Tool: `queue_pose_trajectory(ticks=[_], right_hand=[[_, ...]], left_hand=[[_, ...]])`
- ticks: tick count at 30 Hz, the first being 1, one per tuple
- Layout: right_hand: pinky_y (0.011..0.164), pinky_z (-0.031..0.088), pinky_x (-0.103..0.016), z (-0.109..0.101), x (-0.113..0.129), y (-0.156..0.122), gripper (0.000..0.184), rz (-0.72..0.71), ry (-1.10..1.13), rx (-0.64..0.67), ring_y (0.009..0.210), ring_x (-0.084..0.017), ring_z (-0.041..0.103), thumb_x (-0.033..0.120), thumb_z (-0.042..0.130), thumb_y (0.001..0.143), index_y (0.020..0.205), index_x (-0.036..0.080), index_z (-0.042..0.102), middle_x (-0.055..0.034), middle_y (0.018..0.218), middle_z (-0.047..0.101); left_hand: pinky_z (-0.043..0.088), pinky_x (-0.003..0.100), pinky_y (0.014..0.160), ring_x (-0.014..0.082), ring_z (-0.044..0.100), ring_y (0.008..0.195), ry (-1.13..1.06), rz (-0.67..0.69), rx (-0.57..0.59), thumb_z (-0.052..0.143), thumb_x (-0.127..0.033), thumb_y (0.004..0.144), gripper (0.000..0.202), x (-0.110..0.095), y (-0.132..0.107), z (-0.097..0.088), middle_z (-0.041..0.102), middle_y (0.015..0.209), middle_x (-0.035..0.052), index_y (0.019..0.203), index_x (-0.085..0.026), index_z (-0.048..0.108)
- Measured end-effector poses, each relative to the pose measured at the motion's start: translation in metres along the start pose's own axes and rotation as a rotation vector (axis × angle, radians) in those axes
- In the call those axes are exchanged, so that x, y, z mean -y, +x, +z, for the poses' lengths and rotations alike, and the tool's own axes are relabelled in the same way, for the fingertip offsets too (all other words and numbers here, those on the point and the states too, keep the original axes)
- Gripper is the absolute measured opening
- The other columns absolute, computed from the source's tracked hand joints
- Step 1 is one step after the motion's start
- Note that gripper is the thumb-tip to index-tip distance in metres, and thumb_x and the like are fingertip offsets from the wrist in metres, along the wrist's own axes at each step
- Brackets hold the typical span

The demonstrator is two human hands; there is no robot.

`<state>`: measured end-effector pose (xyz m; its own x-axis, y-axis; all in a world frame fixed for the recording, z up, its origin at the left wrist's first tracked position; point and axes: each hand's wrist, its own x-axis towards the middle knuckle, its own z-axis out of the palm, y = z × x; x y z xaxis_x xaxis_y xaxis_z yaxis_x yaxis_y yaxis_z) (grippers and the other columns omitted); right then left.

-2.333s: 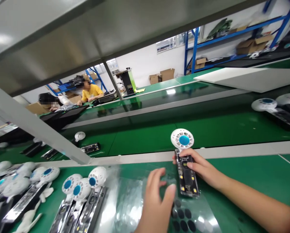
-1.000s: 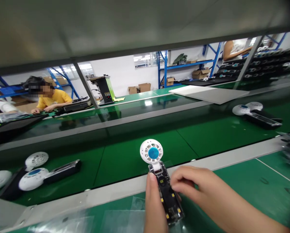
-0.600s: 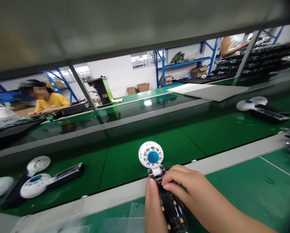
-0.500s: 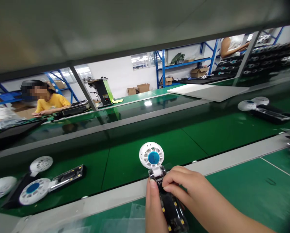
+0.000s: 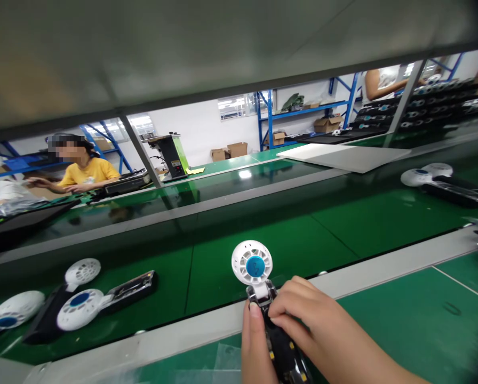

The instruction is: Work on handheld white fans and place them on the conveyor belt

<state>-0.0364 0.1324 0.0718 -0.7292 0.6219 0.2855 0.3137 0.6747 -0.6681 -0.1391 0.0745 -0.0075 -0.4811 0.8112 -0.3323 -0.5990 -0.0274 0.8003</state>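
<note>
Fan units (image 5: pixel 79 306), white round heads with blue hubs on dark handles, lie on the green conveyor belt (image 5: pixel 231 245) at far left; against half a second ago they sit further right along the belt. Person in a yellow shirt (image 5: pixel 85 172) sits at the far bench, upper left, behind a slanted grey post. Green-sided machine (image 5: pixel 173 154) stands beyond, with cardboard boxes (image 5: pixel 229 150) against the white wall; no writing on either can be read.

Left hand (image 5: pixel 257 352), bottom centre: thumb laid up along the left edge of the handheld fan (image 5: pixel 263 298), the rest of the hand out of frame below, so how far it wraps the body cannot be told. Fan held just above the grey rail (image 5: pixel 383 266) at the near edge of the belt, white grille head with blue hub uppermost, open dark body showing small yellow pads; no label legible. Its place in frame matches the earlier picture but slightly lower.

Right hand (image 5: pixel 303 314): fingertips pressed together on the fan's neck, just below the white head.

Further fan units (image 5: pixel 431 178) on the belt at far right, moved a little right since before. White board (image 5: pixel 347 154) lies on the far bench. Another person's arm (image 5: pixel 383 82) by blue shelving (image 5: pixel 303 114), upper right.
</note>
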Motion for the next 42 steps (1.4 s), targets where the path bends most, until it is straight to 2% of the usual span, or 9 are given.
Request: queue_pose_trajectory(ticks=[7, 11, 14, 20, 23, 26, 30, 34, 42], right_hand=[[0.059, 0.044, -0.028, 0.003, 0.0, -0.005, 0.022, -0.068, -0.125, 0.004, 0.071, -0.016, 0.049, 0.01, 0.044, 0.085, 0.07, 0.019, 0.056, -0.0006, 0.072, 0.055], [0.067, 0.047, -0.037, 0.006, -0.004, -0.013, 0.024, -0.185, -0.248, -0.076, 0.083, -0.022, 0.052, 0.016, 0.046, 0.083, 0.101, 0.025, 0.06, -0.0071, 0.096, 0.059], [0.076, 0.048, -0.043, 0.008, -0.009, -0.019, 0.034, -0.209, -0.23, -0.06, 0.097, -0.026, 0.052, 0.018, 0.047, 0.082, 0.113, 0.03, 0.056, -0.0097, 0.113, 0.054], [0.085, 0.048, -0.032, 0.021, -0.028, -0.021, 0.03, 0.129, 0.383, -0.114, 0.104, -0.019, 0.053, 0.028, 0.033, 0.09, 0.116, 0.032, 0.047, -0.0054, 0.118, 0.049], [0.069, 0.054, -0.029, 0.028, -0.036, -0.017, 0.031, 0.357, 0.612, -0.105, 0.077, -0.016, 0.062, 0.035, 0.032, 0.091, 0.12, 0.029, 0.042, -0.0059, 0.11, 0.053], [0.057, 0.053, -0.028, 0.029, -0.039, -0.012, 0.033, 0.452, 0.691, -0.073, 0.063, -0.014, 0.062, 0.039, 0.037, 0.089, 0.118, 0.026, 0.043, -0.0049, 0.103, 0.057], [0.076, 0.05, -0.029, 0.027, -0.034, -0.008, 0.025, 0.43, 0.646, -0.156, 0.085, -0.018, 0.062, 0.035, 0.039, 0.088, 0.105, 0.021, 0.052, -0.0026, 0.091, 0.062], [0.065, 0.049, -0.028, 0.028, -0.027, -0.015, 0.024, 0.326, 0.438, -0.118, 0.073, -0.016, 0.06, 0.028, 0.035, 0.09, 0.093, 0.022, 0.058, -0.0013, 0.081, 0.059], [0.078, 0.044, -0.03, 0.029, -0.032, -0.02, 0.025, 0.29, 0.328, -0.082, 0.087, -0.018, 0.056, 0.015, 0.032, 0.084, 0.088, 0.021, 0.056, -0.0038, 0.09, 0.059]], left_hand=[[0.029, 0.03, 0.102, 0.0238, 0.031, 0.128, 0.046, 0.047, -0.128, 0.061, -0.045, 0.071, 0.037, 0.004, -0.003, 0.002, 0.056, 0.123, 0.0018, 0.101, -0.023, 0.061], [0.03, 0.029, 0.102, 0.0232, 0.023, 0.132, 0.041, 0.089, -0.164, 0.072, -0.03, 0.061, 0.034, 0.006, -0.01, -0.009, 0.057, 0.122, 0.0003, 0.094, -0.024, 0.063], [0.035, 0.029, 0.098, 0.0234, 0.03, 0.129, 0.038, 0.088, -0.173, 0.071, -0.029, 0.062, 0.034, 0.002, -0.015, -0.006, 0.06, 0.117, 0.0005, 0.094, -0.025, 0.062], [0.048, 0.03, 0.074, 0.0236, 0.063, 0.091, 0.082, -0.029, -0.096, 0.051, -0.039, 0.077, 0.042, -0.015, -0.02, 0.018, 0.068, 0.093, 0.0054, 0.116, -0.023, 0.046], [0.048, 0.029, 0.059, 0.0229, 0.067, 0.067, 0.206, -0.112, -0.048, 0.05, -0.043, 0.076, 0.048, -0.019, -0.024, 0.021, 0.068, 0.074, 0.0032, 0.119, -0.024, 0.039], [0.046, 0.027, 0.056, 0.0214, 0.066, 0.063, 0.25, -0.08, 0.004, 0.053, -0.045, 0.071, 0.053, -0.019, -0.025, 0.019, 0.067, 0.071, 0.0042, 0.116, -0.022, 0.037], [0.045, 0.027, 0.055, 0.0213, 0.065, 0.063, 0.095, -0.071, 0.077, 0.062, -0.043, 0.062, 0.062, -0.018, -0.022, 0.016, 0.066, 0.072, 0.0045, 0.111, -0.022, 0.031], [0.044, 0.027, 0.058, 0.02, 0.064, 0.063, 0.043, -0.088, 0.08, 0.066, -0.037, 0.061, 0.064, -0.02, -0.021, 0.016, 0.065, 0.066, 0.0018, 0.112, -0.022, 0.031], [0.039, 0.023, 0.05, 0.013, 0.058, 0.053, -0.002, -0.061, 0.158, 0.057, -0.034, 0.072, 0.033, -0.041, -0.036, 0.018, 0.062, 0.068, 0.0008, 0.096, -0.02, 0.041]])
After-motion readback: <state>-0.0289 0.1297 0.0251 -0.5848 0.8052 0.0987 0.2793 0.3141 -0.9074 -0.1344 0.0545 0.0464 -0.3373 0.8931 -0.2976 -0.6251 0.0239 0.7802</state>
